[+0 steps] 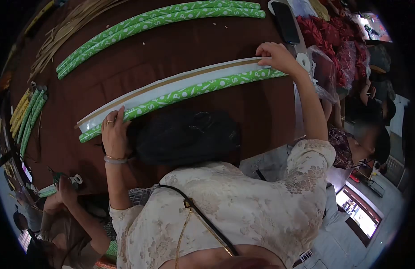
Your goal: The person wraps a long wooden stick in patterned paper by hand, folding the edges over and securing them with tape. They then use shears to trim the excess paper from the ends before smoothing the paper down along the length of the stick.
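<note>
At the left end of the green roll [185,93], our left hand [113,134] lays its fingers over it; at the other, our right hand [279,58] bends its fingers; whether either grips, we cannot tell. The long axis slants between them, white strip [144,99] along the far side. Beyond, the desk [180,49] gives room up to two matching rolls [171,19].

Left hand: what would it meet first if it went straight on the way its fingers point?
Probably the brown strip along the white sheet, just past the fingers; depth is unclear, so it might pass above.
</note>
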Available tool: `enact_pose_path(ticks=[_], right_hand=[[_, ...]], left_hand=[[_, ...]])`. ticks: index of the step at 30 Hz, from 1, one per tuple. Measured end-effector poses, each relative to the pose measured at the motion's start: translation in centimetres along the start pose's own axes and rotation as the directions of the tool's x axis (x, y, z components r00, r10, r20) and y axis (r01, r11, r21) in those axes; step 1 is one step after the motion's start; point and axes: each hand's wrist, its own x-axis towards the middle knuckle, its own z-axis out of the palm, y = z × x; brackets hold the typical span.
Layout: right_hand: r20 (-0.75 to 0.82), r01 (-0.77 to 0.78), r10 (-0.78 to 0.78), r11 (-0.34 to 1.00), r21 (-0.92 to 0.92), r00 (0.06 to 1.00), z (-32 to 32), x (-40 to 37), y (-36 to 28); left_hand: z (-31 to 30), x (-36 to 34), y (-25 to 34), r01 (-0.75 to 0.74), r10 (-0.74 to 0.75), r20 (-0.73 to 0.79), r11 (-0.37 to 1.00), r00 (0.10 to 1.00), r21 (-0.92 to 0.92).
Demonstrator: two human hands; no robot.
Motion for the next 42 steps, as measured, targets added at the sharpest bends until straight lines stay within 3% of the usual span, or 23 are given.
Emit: enact_pose_path(ticks=[2,5,11,21,24,29,35,36,39,41,42], right_hand=[[0.085,-0.104,0.091,0.981,0.165,0.992,-0.2,0.2,-0.1],[-0.01,-0.026,0.029,0.974,0.224,1.0,-0.2,-0.5,-0.2],[-0.15,0.107,-0.075,0.971,0.215,0.986,0.2,-1.9,-0.6],[-0.216,0.13,-0.082,0.967,0.219,0.973,0.7,-2.9,-0.7],[-0.26,0.143,-0.115,0.985,0.094,0.959,0.8,-3.8,-1.1],[-0.235,0.035,-0.003,0.99,0.133,0.972,1.1,-5.6,-1.4],[-0.236,0.028,-0.01,0.997,0.072,0.972,1.6,-8.6,-0.6],[-0.159,-0.002,0.01,0.999,0.053,0.987,1.1,-9.3,-1.0],[-0.178,0.027,-0.004,0.992,0.125,0.984,1.5,-11.1,-0.5],[-0.277,0.056,-0.019,0.991,0.125,0.961,1.5,-13.0,0.0],[-0.347,-0.025,0.081,0.986,0.163,0.934,1.1,-14.0,0.0]], left_hand=[[0.0,0.0,0.0,-0.008,0.008,-0.009,1.0,1.0,-0.018],[0.0,0.0,-0.1,-0.002,0.002,-0.014,1.0,1.0,-0.016],[0.1,0.0,-0.1,0.003,-0.005,-0.029,0.997,1.0,-0.075],[-0.2,0.0,0.0,0.012,-0.014,-0.026,0.996,1.0,-0.088],[-0.5,0.1,0.1,0.028,-0.029,-0.009,0.995,1.0,-0.093],[-1.0,0.2,0.4,0.003,-0.004,-0.017,0.998,1.0,-0.067],[-2.2,0.8,1.3,-0.059,0.058,0.04,0.998,0.997,0.011],[-2.1,0.9,1.4,-0.027,0.027,0.092,1.0,0.995,-0.002],[-1.8,1.1,1.3,-0.008,0.007,0.148,1.0,0.989,0.007],[-1.6,1.4,1.1,-0.023,0.019,0.157,1.0,0.987,0.021],[-1.7,1.5,0.8,-0.013,0.014,0.177,1.0,0.984,-0.009]])
